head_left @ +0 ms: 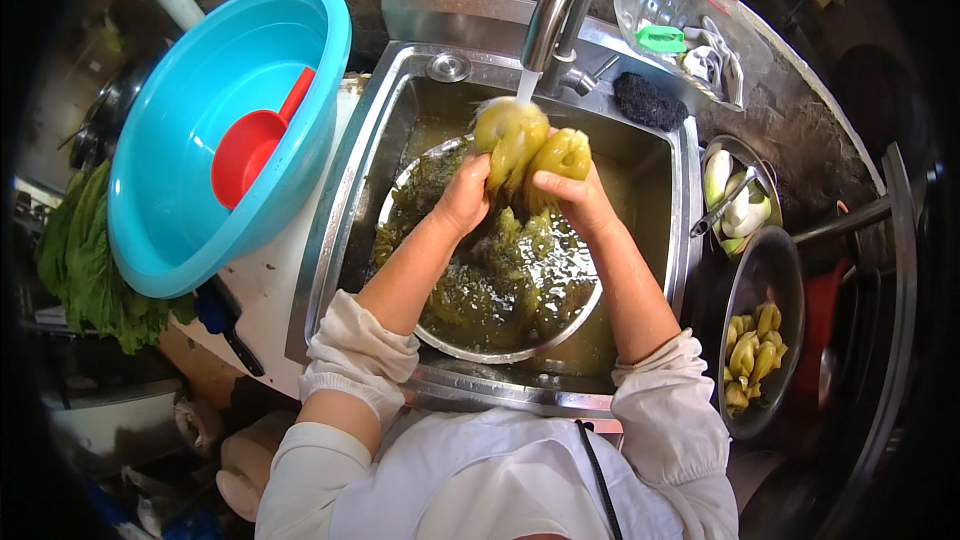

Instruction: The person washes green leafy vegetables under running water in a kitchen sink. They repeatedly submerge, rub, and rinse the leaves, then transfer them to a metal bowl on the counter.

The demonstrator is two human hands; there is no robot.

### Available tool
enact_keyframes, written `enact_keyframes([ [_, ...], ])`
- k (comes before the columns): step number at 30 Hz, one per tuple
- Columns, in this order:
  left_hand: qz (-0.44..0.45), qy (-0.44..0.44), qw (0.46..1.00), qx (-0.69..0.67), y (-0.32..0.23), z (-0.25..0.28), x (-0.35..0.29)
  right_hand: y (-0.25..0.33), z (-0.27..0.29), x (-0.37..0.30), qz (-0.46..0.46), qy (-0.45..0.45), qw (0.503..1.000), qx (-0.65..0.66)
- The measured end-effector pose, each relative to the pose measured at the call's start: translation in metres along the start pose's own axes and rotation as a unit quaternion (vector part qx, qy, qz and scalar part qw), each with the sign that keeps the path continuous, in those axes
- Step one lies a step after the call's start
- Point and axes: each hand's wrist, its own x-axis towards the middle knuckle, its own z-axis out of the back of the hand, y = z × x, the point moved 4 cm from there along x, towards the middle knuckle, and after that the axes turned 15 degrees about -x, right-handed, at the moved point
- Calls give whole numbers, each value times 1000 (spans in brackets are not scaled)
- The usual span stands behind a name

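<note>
Both hands hold yellow-green pickled mustard greens (525,145) up under the running faucet (552,15), above a steel sink (345,180). My left hand (463,195) grips the left side of the bunch and my right hand (578,198) grips the right side. Water streams onto the top of the greens. Below the hands, a round metal basin (520,352) sits in the sink, full of dark green pickled leaves in murky water.
A large blue plastic basin (190,240) with a red scoop (250,150) stands left of the sink, with fresh green leaves (85,260) beyond it. To the right are a metal bowl of washed greens (752,350), a small bowl with pale vegetables (738,200), a dark scrubber (648,100) and a clear container (680,20).
</note>
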Motion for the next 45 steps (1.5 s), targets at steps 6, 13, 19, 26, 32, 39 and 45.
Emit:
enact_keyframes([
  [6,-76,-9,977,198,-5,-7,23,-12,-16,-4,-41,44,992,111],
  [13,64,80,992,74,-1,-10,18,-26,-12,7,-14,-130,974,184],
  [19,178,56,975,119,24,4,-19,-29,3,16,-41,-101,945,310],
  [26,210,-103,967,105,63,20,-61,-71,21,31,-102,-305,863,390],
  [32,-99,-53,784,610,49,-22,-70,-108,32,44,-177,-341,869,313],
  [39,-107,-9,777,620,58,-27,-108,-93,86,50,-96,-417,842,328],
  [45,103,1,727,679,64,24,-67,-79,77,37,-86,-353,869,335],
])
